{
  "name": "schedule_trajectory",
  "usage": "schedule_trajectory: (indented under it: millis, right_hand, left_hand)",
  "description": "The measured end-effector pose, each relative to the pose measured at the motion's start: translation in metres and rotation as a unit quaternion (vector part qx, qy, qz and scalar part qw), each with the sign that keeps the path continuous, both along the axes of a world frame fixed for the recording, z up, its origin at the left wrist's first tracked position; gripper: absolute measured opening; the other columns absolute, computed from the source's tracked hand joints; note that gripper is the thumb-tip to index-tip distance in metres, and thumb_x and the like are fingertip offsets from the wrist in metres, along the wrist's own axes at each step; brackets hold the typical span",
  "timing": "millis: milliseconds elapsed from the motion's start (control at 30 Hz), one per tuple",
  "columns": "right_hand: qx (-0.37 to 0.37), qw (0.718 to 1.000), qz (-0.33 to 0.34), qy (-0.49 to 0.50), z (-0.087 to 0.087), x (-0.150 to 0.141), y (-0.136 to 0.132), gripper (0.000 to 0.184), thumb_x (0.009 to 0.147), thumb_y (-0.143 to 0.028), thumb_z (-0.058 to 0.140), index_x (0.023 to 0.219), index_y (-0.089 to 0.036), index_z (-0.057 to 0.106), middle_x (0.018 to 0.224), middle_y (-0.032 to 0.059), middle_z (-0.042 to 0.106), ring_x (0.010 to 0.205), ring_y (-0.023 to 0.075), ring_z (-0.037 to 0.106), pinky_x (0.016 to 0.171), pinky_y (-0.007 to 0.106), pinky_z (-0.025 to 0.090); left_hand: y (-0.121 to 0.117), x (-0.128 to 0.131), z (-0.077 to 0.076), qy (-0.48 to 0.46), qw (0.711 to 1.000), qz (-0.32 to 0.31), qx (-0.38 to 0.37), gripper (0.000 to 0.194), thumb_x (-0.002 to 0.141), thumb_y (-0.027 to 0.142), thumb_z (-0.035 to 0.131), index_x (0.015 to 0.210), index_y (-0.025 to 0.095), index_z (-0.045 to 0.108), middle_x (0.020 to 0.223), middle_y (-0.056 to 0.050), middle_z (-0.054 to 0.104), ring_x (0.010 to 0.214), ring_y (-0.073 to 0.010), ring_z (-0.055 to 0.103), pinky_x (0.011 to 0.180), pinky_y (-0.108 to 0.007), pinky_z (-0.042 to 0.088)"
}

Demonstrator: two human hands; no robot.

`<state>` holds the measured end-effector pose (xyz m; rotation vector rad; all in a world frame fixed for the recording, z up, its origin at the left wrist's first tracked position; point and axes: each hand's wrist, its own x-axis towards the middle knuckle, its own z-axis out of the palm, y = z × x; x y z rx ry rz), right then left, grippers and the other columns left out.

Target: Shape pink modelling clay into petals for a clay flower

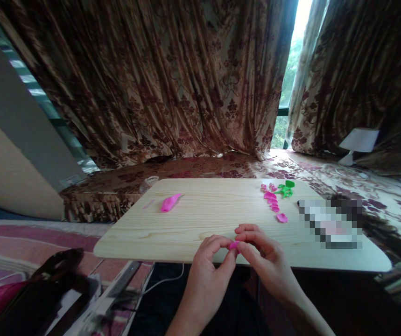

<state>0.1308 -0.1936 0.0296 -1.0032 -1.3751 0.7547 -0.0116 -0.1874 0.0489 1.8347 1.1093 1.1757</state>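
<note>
Left hand [211,267] and right hand [269,256], fingers curled, both pinched a small pink piece [234,244] (probably for fine control), loose pink shapes [270,196] lying beyond, presumably for easy reach.

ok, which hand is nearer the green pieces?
Right. The right hand is on the near side of the green pieces, slightly to their left; the left hand is also on the near side, but farther left.

The pale wood-grain tabletop [214,205] leaves passage between a long bright-pink piece [170,203] leftward and thin pink petal-shaped pieces [270,195] rightward.
</note>
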Motion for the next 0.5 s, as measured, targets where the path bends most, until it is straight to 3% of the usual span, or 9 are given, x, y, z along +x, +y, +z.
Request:
schedule_trajectory:
  millis: [133, 333, 500]
  right_hand:
    - [0.006, 1.000, -0.003, -0.012, 0.0010, 0.0004, 0.0006, 0.014, 0.082, -0.027, 0.056, 0.076, -0.019, 0.066, 0.101, 0.0067, 0.060, 0.097, 0.0205, 0.056, 0.087, 0.034, 0.043]
    - [0.020, 0.999, -0.003, -0.034, 0.0068, 0.0012, -0.0019, 0.011, 0.082, -0.024, 0.057, 0.088, -0.021, 0.066, 0.107, 0.0062, 0.058, 0.105, 0.0209, 0.052, 0.094, 0.035, 0.039]
    - [0.006, 1.000, 0.007, 0.013, 0.0017, -0.0019, -0.0002, 0.010, 0.082, -0.025, 0.057, 0.077, -0.019, 0.065, 0.100, 0.0057, 0.059, 0.100, 0.0203, 0.055, 0.088, 0.033, 0.042]
  left_hand:
    - [-0.0009, 0.0005, -0.0004, 0.016, 1.000, 0.005, 0.003, 0.009, 0.081, 0.023, 0.052, 0.078, 0.020, 0.061, 0.085, -0.003, 0.062, 0.088, -0.0179, 0.057, 0.087, -0.032, 0.042]
    - [-0.0016, 0.0012, -0.0017, 0.036, 0.999, 0.007, 0.016, 0.008, 0.081, 0.021, 0.053, 0.080, 0.020, 0.060, 0.088, -0.002, 0.062, 0.090, -0.0174, 0.057, 0.088, -0.031, 0.041]
    - [-0.0015, 0.0026, -0.0039, 0.016, 1.000, -0.001, 0.007, 0.010, 0.081, 0.021, 0.053, 0.088, 0.020, 0.060, 0.094, -0.003, 0.062, 0.094, -0.0172, 0.056, 0.088, -0.030, 0.041]
